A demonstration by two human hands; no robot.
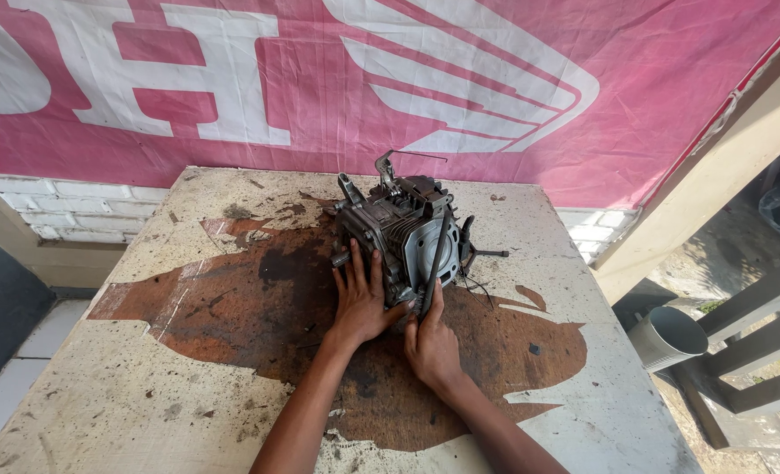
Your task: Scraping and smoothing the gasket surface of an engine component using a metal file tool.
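My left hand (pixel 361 303) lies flat and open against the near left side of the small engine block (pixel 403 237), fingers spread up its casing, steadying rather than gripping. My right hand (pixel 431 344) is closed around the lower end of a thin dark rod (pixel 435 263) that leans up across the round grey cover on the engine's face. The engine sits near the middle of the bench (pixel 144 386), closer to the far edge than to me, on the big rusty-brown stain where the top coating has peeled away.

What worries me is the rod slipping. It looks to rest on a smooth rounded face, and if I lever or push, the tip could skate off and my right knuckles would go into the cooling fins. My left palm only presses; a hard push from the right could slide or tip the engine toward the left edge. Thin wires (pixel 478 285) trail from the engine's right side, just beside the rod, and a slip that way might snag them. The bench top looks greasy there, which gives the block poor footing.
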